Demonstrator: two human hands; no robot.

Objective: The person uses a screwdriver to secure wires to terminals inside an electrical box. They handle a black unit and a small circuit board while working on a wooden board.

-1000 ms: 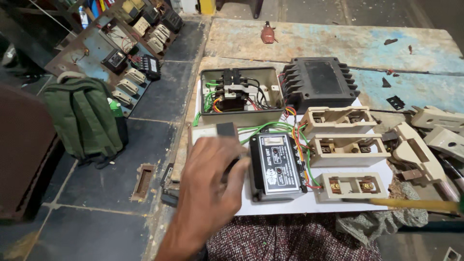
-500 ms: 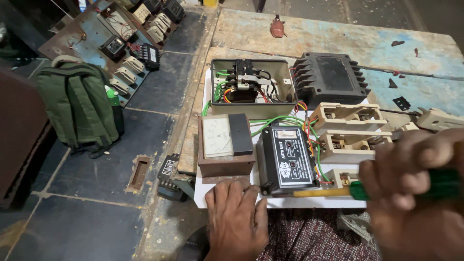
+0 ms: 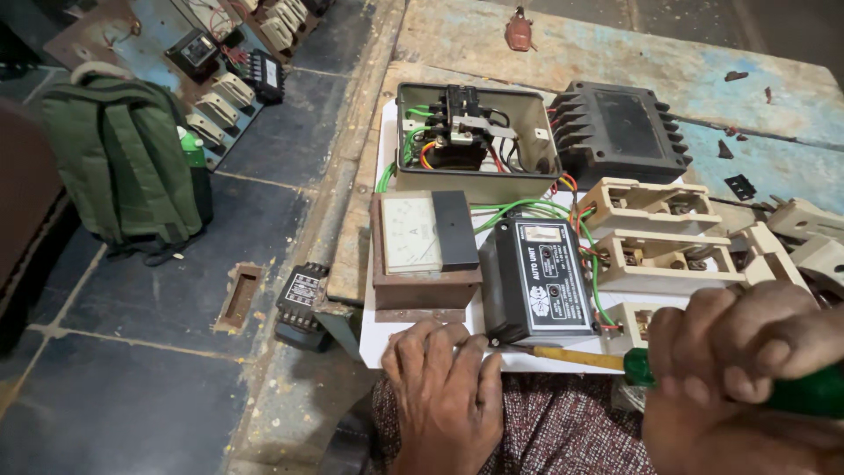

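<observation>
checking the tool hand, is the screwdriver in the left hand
No, the right hand grips the green-handled screwdriver; the left hand lies flat on the white board.

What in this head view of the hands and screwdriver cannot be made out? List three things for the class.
- Screwdriver tip: hidden under the black unit, so what it touches is unclear.
- Right hand: wrist cut off by the frame edge, and it covers most of the handle.
- Meter dial: too small to read.
- Left hand: rests on the white board.

An electrical repair workshop: an open wired switch box (image 3: 475,141), cream fuse holders (image 3: 655,207) and a meter (image 3: 422,233) crowd a worn, paint-scraped wooden surface (image 3: 615,53).
</observation>
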